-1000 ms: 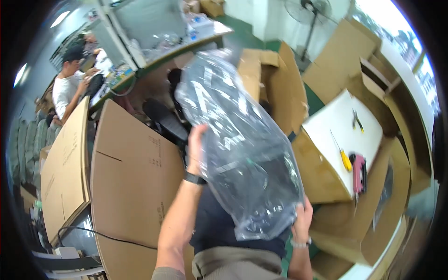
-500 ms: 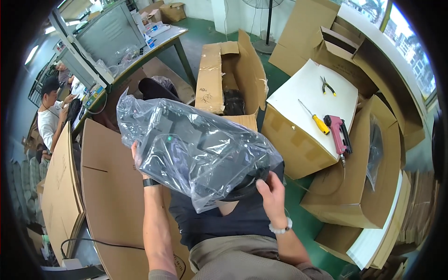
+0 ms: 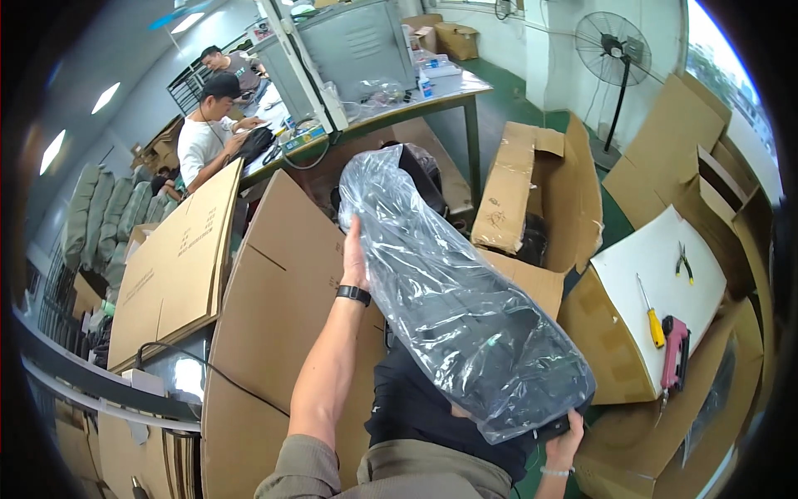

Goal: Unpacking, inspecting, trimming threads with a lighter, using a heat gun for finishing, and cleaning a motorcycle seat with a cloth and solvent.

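A long black item in a clear plastic bag [image 3: 474, 316] slants across my lap, its upper end to the left and its lower end to the right. Its exact kind is blurred by the glossy, creased film. My left hand [image 3: 356, 259] grips the upper left edge, with the fingers partly hidden by the plastic. At the lower right corner my right hand [image 3: 567, 441] is closed on the end, where a bit of black shows past the film.
Cardboard sheets [image 3: 283, 333] stand at my left. Ahead is an open carton [image 3: 573, 200]. On a white-topped box [image 3: 665, 274] at right lie pliers [image 3: 684, 264], a yellow screwdriver [image 3: 652, 316] and a pink air stapler [image 3: 675, 353]. People [image 3: 212, 137] sit at a workbench [image 3: 399, 112], far left.
The bagged item has turned, its right end dropping toward me, and its other side now shows. Both hands still hold it. My view has swung left.
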### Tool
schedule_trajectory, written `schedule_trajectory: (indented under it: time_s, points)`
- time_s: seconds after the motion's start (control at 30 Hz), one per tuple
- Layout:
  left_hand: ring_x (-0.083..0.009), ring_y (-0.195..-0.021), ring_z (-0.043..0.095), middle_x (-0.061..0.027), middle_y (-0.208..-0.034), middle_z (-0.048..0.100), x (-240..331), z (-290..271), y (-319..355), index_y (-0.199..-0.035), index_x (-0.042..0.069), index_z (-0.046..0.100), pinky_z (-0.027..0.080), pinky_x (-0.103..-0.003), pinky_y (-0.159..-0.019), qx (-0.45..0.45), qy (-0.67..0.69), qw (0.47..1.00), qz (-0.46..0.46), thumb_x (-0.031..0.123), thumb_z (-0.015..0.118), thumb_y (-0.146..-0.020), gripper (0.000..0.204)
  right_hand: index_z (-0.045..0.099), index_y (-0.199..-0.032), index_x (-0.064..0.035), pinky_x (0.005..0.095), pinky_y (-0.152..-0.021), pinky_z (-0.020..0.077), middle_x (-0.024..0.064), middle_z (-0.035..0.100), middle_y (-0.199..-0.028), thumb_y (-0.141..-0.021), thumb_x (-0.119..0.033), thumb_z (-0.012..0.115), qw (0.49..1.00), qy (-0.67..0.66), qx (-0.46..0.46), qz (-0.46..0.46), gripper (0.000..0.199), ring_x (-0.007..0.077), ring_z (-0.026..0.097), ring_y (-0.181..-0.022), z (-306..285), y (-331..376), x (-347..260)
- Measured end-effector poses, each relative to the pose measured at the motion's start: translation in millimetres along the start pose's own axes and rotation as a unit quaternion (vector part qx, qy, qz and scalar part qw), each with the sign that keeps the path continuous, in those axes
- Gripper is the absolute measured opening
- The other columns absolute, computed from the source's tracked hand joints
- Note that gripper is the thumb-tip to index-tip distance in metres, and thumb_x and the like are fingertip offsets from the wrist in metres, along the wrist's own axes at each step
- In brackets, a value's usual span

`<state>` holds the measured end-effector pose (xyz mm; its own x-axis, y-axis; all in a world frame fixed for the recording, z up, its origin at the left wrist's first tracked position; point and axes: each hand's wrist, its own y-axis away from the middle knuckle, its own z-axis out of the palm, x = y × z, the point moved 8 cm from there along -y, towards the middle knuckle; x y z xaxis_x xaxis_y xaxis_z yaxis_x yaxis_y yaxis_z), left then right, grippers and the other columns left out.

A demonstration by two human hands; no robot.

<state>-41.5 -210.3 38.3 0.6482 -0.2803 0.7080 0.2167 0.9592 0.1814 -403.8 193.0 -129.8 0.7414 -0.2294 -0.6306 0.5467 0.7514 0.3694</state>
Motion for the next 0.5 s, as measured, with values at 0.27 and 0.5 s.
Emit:
schedule_trajectory:
  time_s: [0.27,0.5]
  points:
    - [-0.0265,-0.095,0.057,-0.0099,-0.104,0.061,166,-191,-68,-0.111,0.001,0.055,0.046,-0.041,-0.096,0.288,-0.169,0.889,0.312,0.035,0.041,-0.103,0.038,0.052,-0.133,-0.0021,0.0433,-0.101,0.0467,0.0130,0.060,-0.129,-0.084,-0.026,0.061,0.999,-0.036,0.019,0.024,0.056,0.0300,0.058,-0.116,-51,4,-38]
    - [-0.0249,-0.121,0.052,-0.0143,-0.134,0.053,154,-156,-30,-0.138,-0.001,0.044,0.042,-0.040,-0.103,0.117,-0.527,0.810,0.230,0.038,0.060,-0.093,0.061,0.061,-0.120,-0.0031,0.0401,-0.092,0.0516,0.0097,0.067,-0.116,-0.085,-0.027,0.060,0.975,-0.027,0.196,-0.106,0.042,0.0268,0.065,-0.103,-146,44,-113]
